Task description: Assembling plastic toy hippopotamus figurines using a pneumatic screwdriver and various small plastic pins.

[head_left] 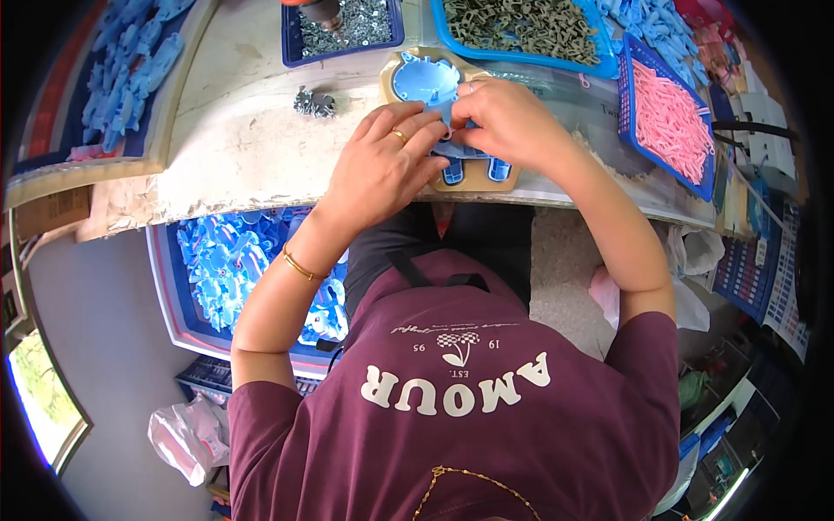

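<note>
A light-blue molded plastic shell [426,80], with a rounded hollow end, lies in a tan holding board [476,181] at the table's front edge. Over its middle, my left hand [382,161] presses with bent fingers close together, its thumb by the shell's lower part. My right hand [517,122] comes in from the other side, fingertips pinched at the shell's narrow middle. Whatever small piece sits between those fingertips is hidden. Both hands nearly meet there and cover much of the shell. Two blue leg-like ends show below them.
A screw tray [347,54] stands at the back under a screwdriver tip [321,12]. Right of it are a blue tray of dark clips [521,65] and a basket of pink parts [669,117]. Loose screws [314,103] lie leftward. Blue parts fill a bin [161,278] below the table.
</note>
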Demonstrator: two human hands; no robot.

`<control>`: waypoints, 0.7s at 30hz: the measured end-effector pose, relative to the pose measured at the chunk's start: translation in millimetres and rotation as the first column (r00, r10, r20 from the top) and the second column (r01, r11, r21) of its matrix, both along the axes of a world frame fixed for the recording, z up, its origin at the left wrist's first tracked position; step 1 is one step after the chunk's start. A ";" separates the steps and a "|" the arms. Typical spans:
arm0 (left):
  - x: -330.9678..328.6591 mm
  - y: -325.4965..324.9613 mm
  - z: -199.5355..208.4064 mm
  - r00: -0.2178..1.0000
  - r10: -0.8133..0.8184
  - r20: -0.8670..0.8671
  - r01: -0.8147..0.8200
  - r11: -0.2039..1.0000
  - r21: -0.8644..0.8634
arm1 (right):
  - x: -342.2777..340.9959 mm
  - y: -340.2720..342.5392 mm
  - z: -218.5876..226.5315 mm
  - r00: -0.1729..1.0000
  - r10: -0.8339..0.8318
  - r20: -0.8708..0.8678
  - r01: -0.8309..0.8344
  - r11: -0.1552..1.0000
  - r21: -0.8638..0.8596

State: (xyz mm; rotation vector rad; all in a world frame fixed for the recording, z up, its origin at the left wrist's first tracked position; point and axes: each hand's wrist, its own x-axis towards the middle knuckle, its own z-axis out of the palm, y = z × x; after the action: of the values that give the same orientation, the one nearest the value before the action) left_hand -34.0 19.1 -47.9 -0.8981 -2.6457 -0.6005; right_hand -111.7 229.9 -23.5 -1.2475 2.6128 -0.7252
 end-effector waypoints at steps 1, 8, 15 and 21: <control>0.4 0.7 0.2 1.000 -0.011 -0.010 0.011 1.000 -0.002 | -0.8 -0.6 0.6 1.000 -0.002 -0.001 0.002 1.000 0.000; 7.5 10.2 1.0 0.995 0.026 -0.098 -0.037 0.993 -0.114 | -3.6 -0.6 -0.1 0.996 0.059 -0.072 -0.056 0.998 0.039; 7.5 12.1 -1.0 0.997 0.041 -0.067 -0.047 0.995 -0.091 | 3.1 11.1 -3.4 0.993 -0.012 -0.114 0.008 0.999 -0.038; 10.8 13.4 -2.7 0.996 0.063 -0.056 -0.067 0.995 -0.078 | 23.3 35.0 2.9 0.972 -0.223 -0.071 0.224 0.974 0.014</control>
State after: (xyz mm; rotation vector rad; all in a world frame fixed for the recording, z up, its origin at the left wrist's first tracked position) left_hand -23.2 32.5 -50.6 -0.8340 -2.6552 -0.4522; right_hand -88.4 265.0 -20.6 -0.9989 2.8415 -0.6975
